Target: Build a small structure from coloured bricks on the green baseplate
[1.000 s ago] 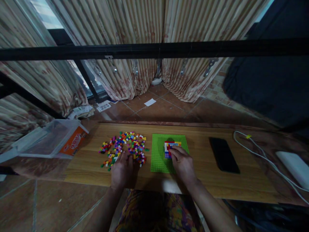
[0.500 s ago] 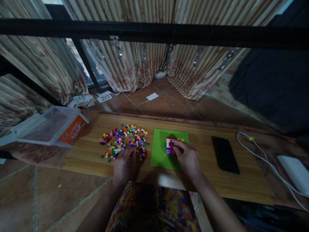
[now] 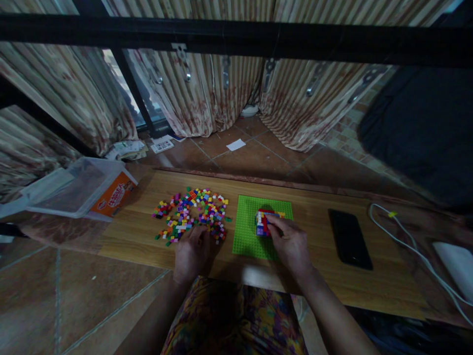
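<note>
On the wooden board lies a green studded baseplate [image 3: 246,244]. A small block build [image 3: 261,223] of red, white, blue, purple and yellow bricks stands on it. My right hand [image 3: 291,241] is at the build's right side, thumb and forefinger pinched together against it; whether a loose brick sits between them is hidden. To the left spreads a pile of small coloured building bricks [image 3: 207,199]. At the pile's near edge rests my left hand [image 3: 192,251], its fingers curled closed. What those fingers hold, if anything, I cannot make out.
A clear plastic box [image 3: 81,182] with an orange label stands left of the pile. Right of the baseplate lies a black phone [image 3: 349,239]. Beyond it are a white cable [image 3: 406,246] and a white power-bank-like block [image 3: 454,264]. A dark rail [image 3: 236,37] crosses above the board.
The view has shifted slightly, so the board's things sit a little to the right. Both hands keep nearly the same places, the right at the build, the left at the pile.
</note>
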Available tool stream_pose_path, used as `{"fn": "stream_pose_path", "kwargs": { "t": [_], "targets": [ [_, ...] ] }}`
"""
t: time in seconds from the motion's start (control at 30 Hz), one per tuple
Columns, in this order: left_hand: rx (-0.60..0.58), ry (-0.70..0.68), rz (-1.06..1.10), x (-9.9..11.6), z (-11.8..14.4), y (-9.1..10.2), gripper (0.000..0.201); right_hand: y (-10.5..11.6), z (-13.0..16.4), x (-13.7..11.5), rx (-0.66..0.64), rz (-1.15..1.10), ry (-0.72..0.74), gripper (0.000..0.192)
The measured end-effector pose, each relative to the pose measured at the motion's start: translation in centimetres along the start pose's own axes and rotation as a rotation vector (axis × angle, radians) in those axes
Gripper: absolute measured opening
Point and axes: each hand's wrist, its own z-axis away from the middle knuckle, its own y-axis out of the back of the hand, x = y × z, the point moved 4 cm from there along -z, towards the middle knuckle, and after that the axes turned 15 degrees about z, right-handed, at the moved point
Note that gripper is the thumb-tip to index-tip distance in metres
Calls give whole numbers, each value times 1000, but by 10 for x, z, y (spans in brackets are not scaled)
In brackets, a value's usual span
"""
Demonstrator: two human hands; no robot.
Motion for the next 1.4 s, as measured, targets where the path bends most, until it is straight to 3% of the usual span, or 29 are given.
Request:
{"fn": "stream_pose_path", "kwargs": {
  "t": [0.47,0.73,0.97,1.07,1.17,1.4],
  "targets": [
    [-5,-76,-26,-4,4,-3,19,-5,-9,6,-102,-132,-108,29],
    [39,60,-76,-16,18,28,20,20,34,-7,126,-156,-107,20],
    [271,339,-210,-59,8,99,28,19,91,-13,-126,-188,-123,20],
    [293,447,-255,-84,-8,123,31,19,105,-8,-164,-189,-143,21],
    [267,477,-329,-109,-25,132,32,19,107,-1,-164,-172,-179,23],
    [251,284,-430,-147,-61,125,31,15,96,-15,-173,-164,-156,24]
  ]
}}
